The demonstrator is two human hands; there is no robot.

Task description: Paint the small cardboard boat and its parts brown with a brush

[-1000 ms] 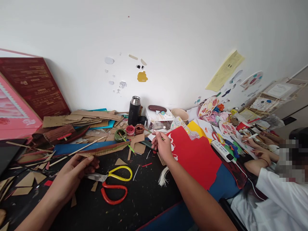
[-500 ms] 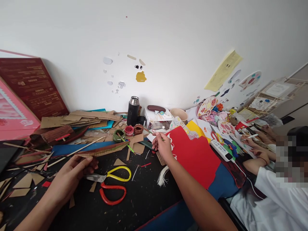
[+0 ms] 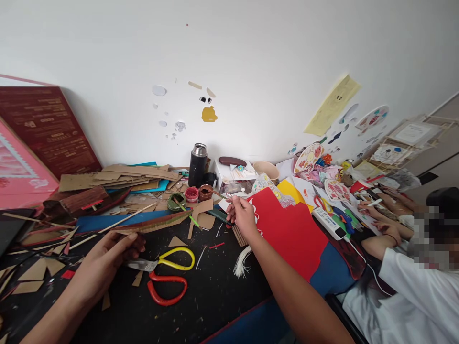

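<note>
Head view. My left hand (image 3: 107, 260), at 8 o'clock in the frame, is closed on the near end of a long painted cardboard strip (image 3: 158, 222); the strip runs from my fingers toward 2 o'clock, tilted slightly up, with its far tip clear of the bench (image 3: 215, 291). My right hand (image 3: 244, 217), near centre, pinches a thin paintbrush (image 3: 224, 196) between thumb and fingers; the brush end points toward 11 o'clock, at the open paint pots (image 3: 199, 192), which stand just beside a black flask (image 3: 198, 165). I cannot tell whether the bristles touch a pot.

Directly under the strip lie yellow-handled scissors (image 3: 172, 260) and red-handled scissors (image 3: 167, 291), touching each other. A red paper sheet (image 3: 290, 229) lies at 3 o'clock of my right hand, just beside it. Cardboard scraps (image 3: 34, 272) lie at 9 o'clock. A second person's arm (image 3: 380, 239) rests on the bench at the right edge, well apart from my hands.

Hazards, as I judge them:
- The strip is held at one end only; it may sag or bend and drag wet paint over the scissors.
- The pots are crowded; a sideways brush stroke may tip one.
- A loaded brush carried over the red sheet may drip on it.
</note>
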